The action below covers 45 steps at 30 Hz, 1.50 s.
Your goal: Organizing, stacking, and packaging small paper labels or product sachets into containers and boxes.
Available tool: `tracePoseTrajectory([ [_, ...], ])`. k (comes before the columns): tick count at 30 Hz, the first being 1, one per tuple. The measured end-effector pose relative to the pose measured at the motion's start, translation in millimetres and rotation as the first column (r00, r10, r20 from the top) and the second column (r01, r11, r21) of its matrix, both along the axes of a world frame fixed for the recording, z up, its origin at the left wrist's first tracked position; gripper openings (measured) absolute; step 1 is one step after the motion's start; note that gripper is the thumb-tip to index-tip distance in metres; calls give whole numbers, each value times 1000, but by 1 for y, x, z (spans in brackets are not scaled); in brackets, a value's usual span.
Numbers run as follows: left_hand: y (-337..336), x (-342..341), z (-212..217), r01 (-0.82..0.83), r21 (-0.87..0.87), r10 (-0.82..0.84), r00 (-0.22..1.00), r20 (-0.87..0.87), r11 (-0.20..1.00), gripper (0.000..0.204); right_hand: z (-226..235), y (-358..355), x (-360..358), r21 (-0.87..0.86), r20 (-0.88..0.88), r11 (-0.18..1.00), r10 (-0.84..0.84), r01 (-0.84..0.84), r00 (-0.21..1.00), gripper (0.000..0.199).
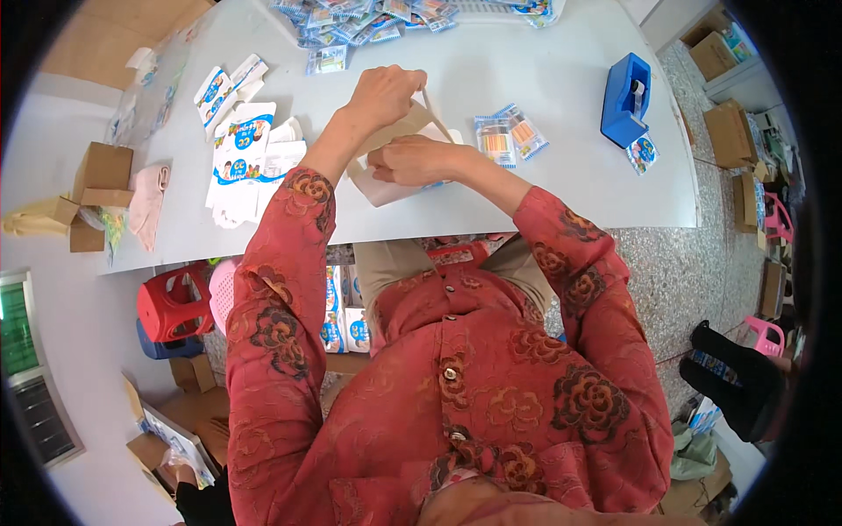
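Carton (379, 191) near table (561, 206) edge, tape dispenser (621, 103) well apart rightward.

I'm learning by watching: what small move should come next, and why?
Probably straighten the opening of the white box: the left hand and right hand are both at it, its top is unclosed, and two packets lie beside it.

Left fingers (414, 79) and right fingers (386, 159) on white carton (379, 194), sachets (495, 142) nearby, blue tape dispenser (619, 110)
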<state>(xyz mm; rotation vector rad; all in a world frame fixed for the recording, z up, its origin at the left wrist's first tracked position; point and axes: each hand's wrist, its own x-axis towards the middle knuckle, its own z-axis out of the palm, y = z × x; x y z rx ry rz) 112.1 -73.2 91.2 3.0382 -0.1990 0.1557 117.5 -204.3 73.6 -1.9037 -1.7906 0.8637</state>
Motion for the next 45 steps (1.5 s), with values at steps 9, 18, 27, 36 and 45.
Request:
tracePoseTrajectory([
  [9, -8, -5, 6, 18, -301, -80, 978, -195, 954, 23, -26, -5, 4, 129, -102, 985, -103, 116, 989, 25],
  [18, -6, -8, 9, 81, -238, -123, 978, -168, 968, 23, -20, -46, -7, 568, 438, 811, -153, -141, 886, 49],
  [27, -19, -4, 8, 193, -102, -205, 971, -119, 976, 22, -42, -59, -3, 289, 512, 942, -2, -170, 859, 51],
  [36, 4, -88, 28, -78, -656, 464, 768, 440, 751, 48, -25, -51, -5, 251, 427, 968, -114, 4, 897, 43],
  [45, -19, -128, -36, -419, -902, 410, 807, -425, -109, 75, -34, -37, -16, 274, 471, 961, -107, -31, 876, 35],
])
